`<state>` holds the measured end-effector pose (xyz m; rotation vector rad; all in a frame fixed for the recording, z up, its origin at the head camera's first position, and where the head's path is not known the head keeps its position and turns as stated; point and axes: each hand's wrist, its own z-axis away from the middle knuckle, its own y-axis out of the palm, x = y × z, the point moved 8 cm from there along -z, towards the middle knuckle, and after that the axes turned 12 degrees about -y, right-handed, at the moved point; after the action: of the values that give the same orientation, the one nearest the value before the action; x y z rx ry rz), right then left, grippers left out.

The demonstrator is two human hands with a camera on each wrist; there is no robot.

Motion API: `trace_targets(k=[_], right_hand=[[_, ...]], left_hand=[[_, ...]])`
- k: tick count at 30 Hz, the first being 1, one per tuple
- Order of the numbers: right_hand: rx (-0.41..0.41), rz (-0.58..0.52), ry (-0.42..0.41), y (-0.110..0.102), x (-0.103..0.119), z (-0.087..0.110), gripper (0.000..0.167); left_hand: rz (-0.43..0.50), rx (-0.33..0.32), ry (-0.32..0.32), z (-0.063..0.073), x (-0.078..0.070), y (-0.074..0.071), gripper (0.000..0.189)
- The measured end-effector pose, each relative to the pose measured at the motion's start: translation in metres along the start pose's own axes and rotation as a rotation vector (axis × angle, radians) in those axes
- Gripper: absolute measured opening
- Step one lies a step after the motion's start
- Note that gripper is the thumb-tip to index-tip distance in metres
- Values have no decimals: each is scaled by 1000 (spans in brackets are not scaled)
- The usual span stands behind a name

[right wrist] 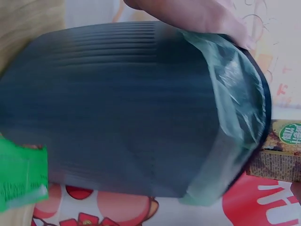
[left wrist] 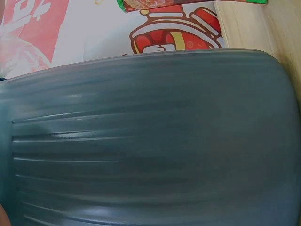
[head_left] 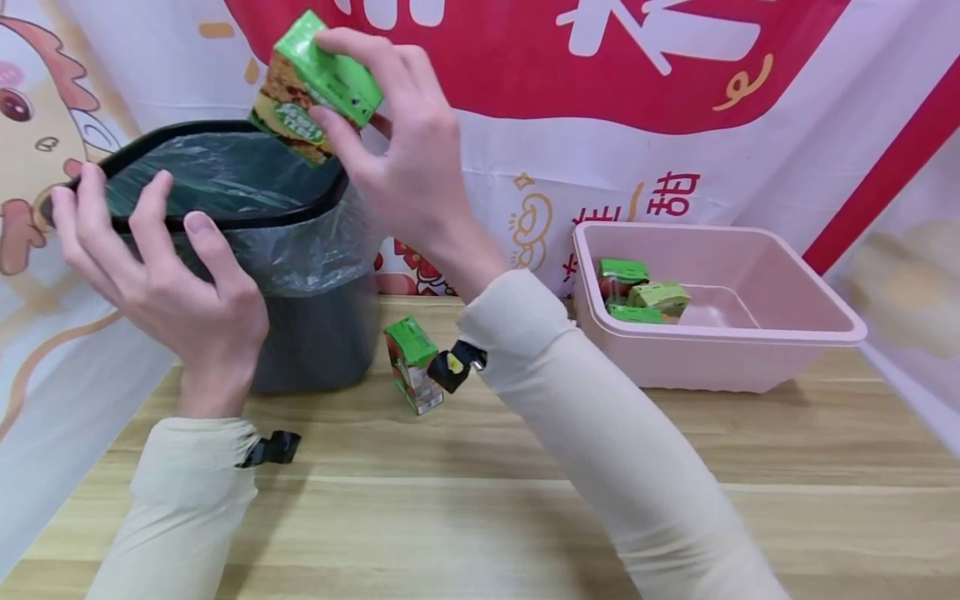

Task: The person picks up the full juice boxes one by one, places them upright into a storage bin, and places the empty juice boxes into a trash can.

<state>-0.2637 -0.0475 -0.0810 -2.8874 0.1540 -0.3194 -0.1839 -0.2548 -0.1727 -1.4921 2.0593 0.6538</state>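
High over the right side of a dark grey trash bin [head_left: 315,333], my right hand [head_left: 408,142] pinches a small green-and-brown drink carton [head_left: 296,104] between thumb and fingers. The carton is tilted, its picture side toward the bin; it also shows at the right edge of the right wrist view [right wrist: 284,141]. My left hand [head_left: 176,283] rests against the bin's near left side, fingers spread and fingertips at the black rim. A clear liner bag [head_left: 292,258] hangs over that rim. Another green-topped carton [head_left: 412,362] stands on the table right of the bin.
A pink plastic tub [head_left: 705,354] stands at the right, with several green-topped cartons [head_left: 633,292] at its left end. The table [head_left: 465,508] has a wood grain. Behind hangs a red and white printed cloth [head_left: 517,75].
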Motion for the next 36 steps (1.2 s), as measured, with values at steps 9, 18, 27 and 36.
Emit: trace_targets(k=[9,18,27,36], right_hand=[[169,77,96,36,-10,3,51],[336,92,187,60,-23,11,52],[508,92,288,70,-30,10,48],[566,59,360,72,-33,11,47]], left_hand=[[-10,6,-3,0,2,0,42],[7,5,4,0,-2,0,42],[12,-3,2,1,-2,-1,41],[13,5,3,0,-1,1,43]])
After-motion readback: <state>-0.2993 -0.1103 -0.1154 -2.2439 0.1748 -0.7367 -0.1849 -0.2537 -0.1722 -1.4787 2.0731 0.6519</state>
